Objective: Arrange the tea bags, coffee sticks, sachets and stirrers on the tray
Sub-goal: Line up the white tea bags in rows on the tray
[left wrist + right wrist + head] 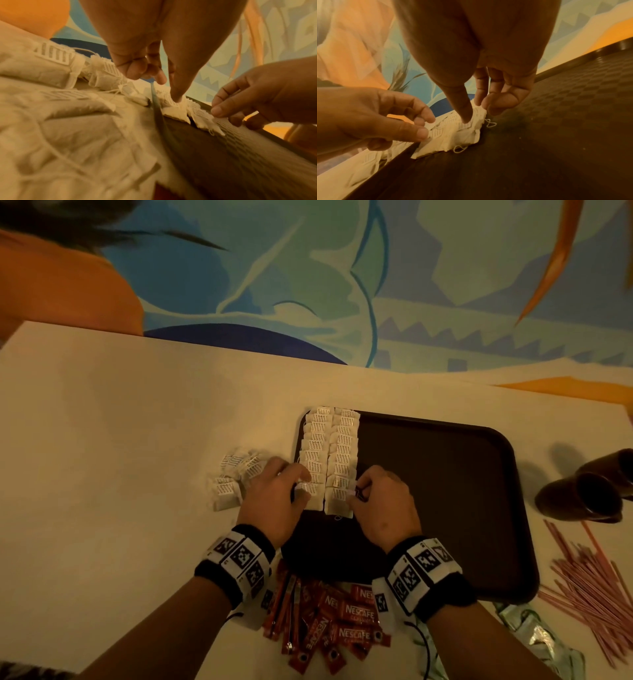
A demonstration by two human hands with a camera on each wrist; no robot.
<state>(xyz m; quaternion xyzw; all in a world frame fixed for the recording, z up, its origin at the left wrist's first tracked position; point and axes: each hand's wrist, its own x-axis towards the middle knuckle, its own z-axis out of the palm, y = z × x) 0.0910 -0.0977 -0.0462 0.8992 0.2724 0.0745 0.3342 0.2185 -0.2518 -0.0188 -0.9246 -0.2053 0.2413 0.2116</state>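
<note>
A dark brown tray (pixel 438 491) holds two columns of white tea bags (pixel 329 446) along its left side. My left hand (pixel 301 484) pinches the nearest tea bag of the left column (pixel 313 499); its thumb (pixel 176 96) presses on that bag. My right hand (pixel 356 491) pinches the nearest tea bag of the right column (pixel 337 503), with the thumb (pixel 467 119) on top and the fingers at its far edge. More loose tea bags (pixel 233 479) lie on the table left of the tray. Red coffee sticks (pixel 342 621) are heaped between my wrists.
Pink stirrers (pixel 589 577) lie scattered right of the tray. Green sachets (pixel 534 635) sit by its near right corner. Two brown cups (pixel 589 491) lie on their sides at the far right. The tray's right part (pixel 565 128) is bare.
</note>
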